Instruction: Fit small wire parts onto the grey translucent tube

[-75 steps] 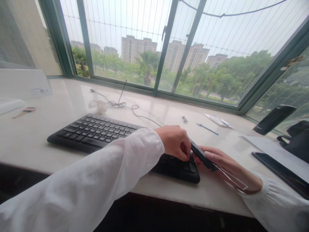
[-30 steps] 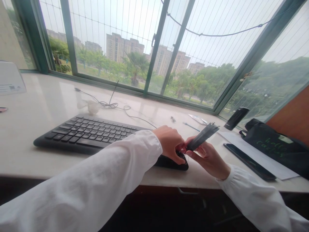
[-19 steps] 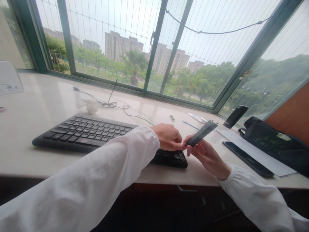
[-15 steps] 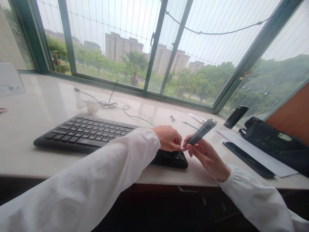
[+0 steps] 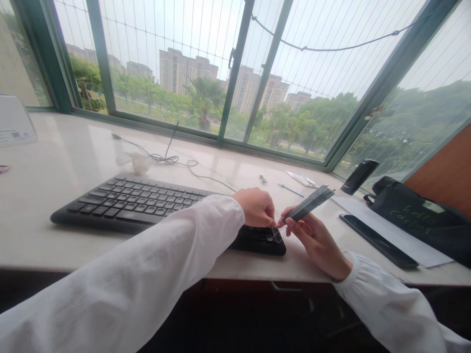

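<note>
My right hand (image 5: 312,240) is shut on a slim dark grey bar-shaped object (image 5: 309,203), which it holds tilted upward above the white sill. My left hand (image 5: 255,208) is beside the bar's lower end, with its fingers pinched closed. A small transparent film piece (image 5: 276,235) shows just below those fingertips, and it seems to be held by them, though the fingers partly hide it. Both hands are above the right end of a black keyboard (image 5: 259,240).
The white stone sill (image 5: 66,157) holds a cable (image 5: 162,158), a small white object, a blue pen-like stick (image 5: 290,190) and a packet (image 5: 301,179). To the right are a phone on white paper (image 5: 379,247), a black upright object (image 5: 359,176) and a black bag (image 5: 415,215). Large windows stand beyond.
The view has swung left since the oldest frame. My hands have separated slightly, the dark bar now tilts up from my right hand, and my left fingers have lifted a little over the last half second.
</note>
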Available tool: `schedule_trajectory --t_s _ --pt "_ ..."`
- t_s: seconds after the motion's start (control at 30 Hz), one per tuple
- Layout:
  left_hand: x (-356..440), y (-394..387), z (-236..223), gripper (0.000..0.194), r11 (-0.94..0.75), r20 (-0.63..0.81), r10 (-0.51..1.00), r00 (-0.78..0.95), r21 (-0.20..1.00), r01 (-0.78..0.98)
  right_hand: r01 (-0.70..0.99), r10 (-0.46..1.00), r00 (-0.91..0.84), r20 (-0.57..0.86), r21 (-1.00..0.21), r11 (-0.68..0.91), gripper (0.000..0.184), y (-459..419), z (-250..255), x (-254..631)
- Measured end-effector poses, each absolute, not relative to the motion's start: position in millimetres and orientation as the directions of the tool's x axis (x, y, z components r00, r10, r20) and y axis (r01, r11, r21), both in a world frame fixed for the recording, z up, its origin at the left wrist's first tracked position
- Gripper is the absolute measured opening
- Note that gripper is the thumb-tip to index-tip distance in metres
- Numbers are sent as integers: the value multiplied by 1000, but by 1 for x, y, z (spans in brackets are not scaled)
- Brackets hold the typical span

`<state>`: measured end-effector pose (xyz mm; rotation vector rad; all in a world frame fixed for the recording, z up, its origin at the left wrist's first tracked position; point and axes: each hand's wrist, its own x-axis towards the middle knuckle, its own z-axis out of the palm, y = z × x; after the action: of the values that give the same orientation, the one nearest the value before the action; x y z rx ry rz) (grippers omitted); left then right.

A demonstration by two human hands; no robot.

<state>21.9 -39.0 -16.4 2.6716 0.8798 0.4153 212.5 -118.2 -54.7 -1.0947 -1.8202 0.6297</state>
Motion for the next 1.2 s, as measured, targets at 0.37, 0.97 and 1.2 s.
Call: schedule_trajectory --t_s 0.37,0.97,1.2 --pt "20 -39 -13 22 -770 151 598 787 381 512 396 903 -248 350 -814 424 33 -108 -58 212" --pt "21 -31 -17 27 -723 124 619 775 474 502 229 946 -239 217 -934 272 36 -95 -57 209" --pt "21 -36 -13 27 -707 129 645 753 474 525 352 913 -275 302 -852 388 36 -96 -55 209"
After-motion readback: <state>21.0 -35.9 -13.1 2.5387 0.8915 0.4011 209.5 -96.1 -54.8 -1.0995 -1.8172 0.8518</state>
